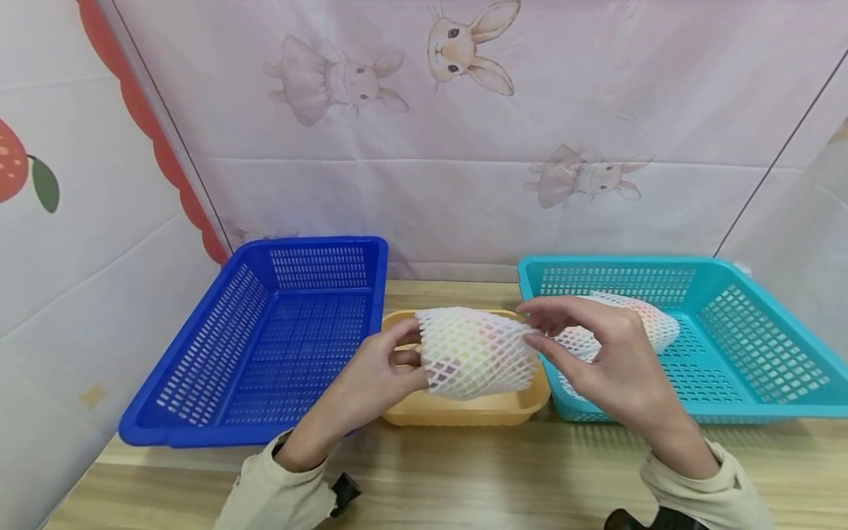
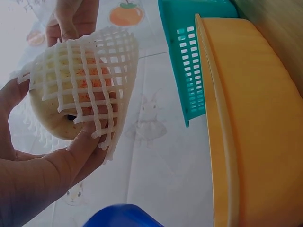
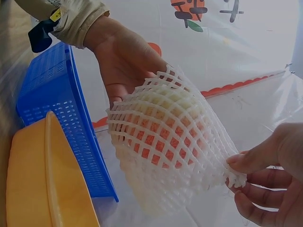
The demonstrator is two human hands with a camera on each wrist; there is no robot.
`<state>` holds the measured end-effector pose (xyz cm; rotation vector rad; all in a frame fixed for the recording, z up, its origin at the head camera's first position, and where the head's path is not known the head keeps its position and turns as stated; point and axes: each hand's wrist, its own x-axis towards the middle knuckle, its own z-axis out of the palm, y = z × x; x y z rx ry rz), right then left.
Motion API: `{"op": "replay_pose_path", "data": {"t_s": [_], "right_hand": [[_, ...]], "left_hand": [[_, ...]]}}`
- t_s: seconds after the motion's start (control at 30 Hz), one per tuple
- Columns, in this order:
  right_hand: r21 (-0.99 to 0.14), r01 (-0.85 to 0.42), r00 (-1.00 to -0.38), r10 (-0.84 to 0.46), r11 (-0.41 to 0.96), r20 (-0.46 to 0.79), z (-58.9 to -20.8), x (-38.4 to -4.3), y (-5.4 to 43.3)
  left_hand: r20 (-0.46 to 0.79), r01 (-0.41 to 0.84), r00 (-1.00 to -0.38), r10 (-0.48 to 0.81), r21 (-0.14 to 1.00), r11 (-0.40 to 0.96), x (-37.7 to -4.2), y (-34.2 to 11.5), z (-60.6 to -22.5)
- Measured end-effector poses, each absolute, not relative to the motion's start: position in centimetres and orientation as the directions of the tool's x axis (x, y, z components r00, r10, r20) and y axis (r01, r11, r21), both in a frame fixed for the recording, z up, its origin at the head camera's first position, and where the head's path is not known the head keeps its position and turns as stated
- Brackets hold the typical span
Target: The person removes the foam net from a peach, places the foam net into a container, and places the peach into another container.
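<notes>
A round yellow fruit (image 2: 49, 111) with a red blush sits inside a white foam net sleeve (image 1: 480, 353). One end of the fruit, with a dark hollow, shows at the sleeve's open mouth in the left wrist view. My left hand (image 1: 371, 379) grips the fruit from the left, with thumb and fingers around that end. At the other side, my right hand (image 1: 619, 361) pinches the gathered tip of the sleeve between thumb and fingers. Both hands hold the netted fruit up over the yellow basin (image 1: 457, 416).
To the left stands a blue basket (image 1: 298, 346) with nothing in it. The teal basket (image 1: 762, 353) on the right holds netted fruit (image 1: 656, 324), partly behind my right hand. All of them stand on a wooden table (image 1: 477, 478), with a rabbit-print cloth (image 1: 430, 206) behind.
</notes>
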<state>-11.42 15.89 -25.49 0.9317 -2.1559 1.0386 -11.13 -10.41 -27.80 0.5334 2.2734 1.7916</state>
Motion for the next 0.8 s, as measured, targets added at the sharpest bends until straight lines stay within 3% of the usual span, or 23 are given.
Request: {"op": "replay_pose_path", "data": {"t_s": [0.5, 0.8], "right_hand": [[-0.414, -0.782, -0.591, -0.345, 0.465, 0.729, -25.40, -11.49, 16.25], [-0.419, -0.757, -0.624, -0.366, 0.502, 0.691, -25.38, -11.54, 16.58]], "left_hand": [[0.056, 0.146, -0.916, 0.398, 0.969, 0.200, -11.44, -10.71, -27.71], [0.044, 0.138, -0.930, 0.365, 0.961, 0.237, -11.39, -10.79, -27.73]]}}
